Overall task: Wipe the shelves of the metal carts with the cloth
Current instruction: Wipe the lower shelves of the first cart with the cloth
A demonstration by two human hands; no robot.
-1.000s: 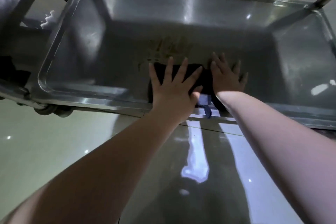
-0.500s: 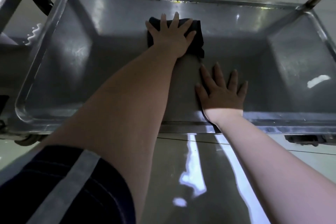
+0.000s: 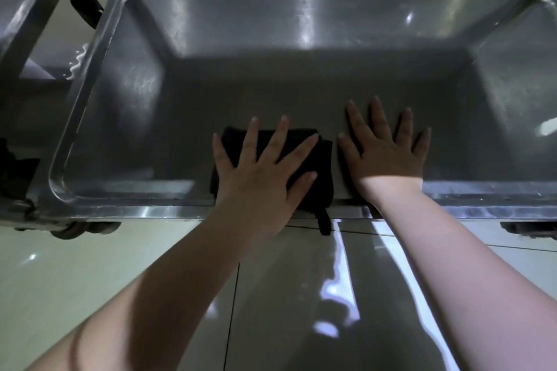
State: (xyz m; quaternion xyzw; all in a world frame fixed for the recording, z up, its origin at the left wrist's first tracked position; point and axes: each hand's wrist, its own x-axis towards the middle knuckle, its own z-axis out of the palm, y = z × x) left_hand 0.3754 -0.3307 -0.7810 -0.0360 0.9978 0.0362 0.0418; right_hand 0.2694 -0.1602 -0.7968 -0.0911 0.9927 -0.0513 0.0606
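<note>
while the cloth (image 3: pixel 316 159) is pressed, not gripped, under the flat left hand (image 3: pixel 262 173) at the near edge of the shelf (image 3: pixel 271 84), right hand (image 3: pixel 387 156) flat beside it, it could be dragged over the rim.

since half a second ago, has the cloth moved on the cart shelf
Yes. The cloth under the left hand slid back from the shelf's far side to its near rim.
</note>
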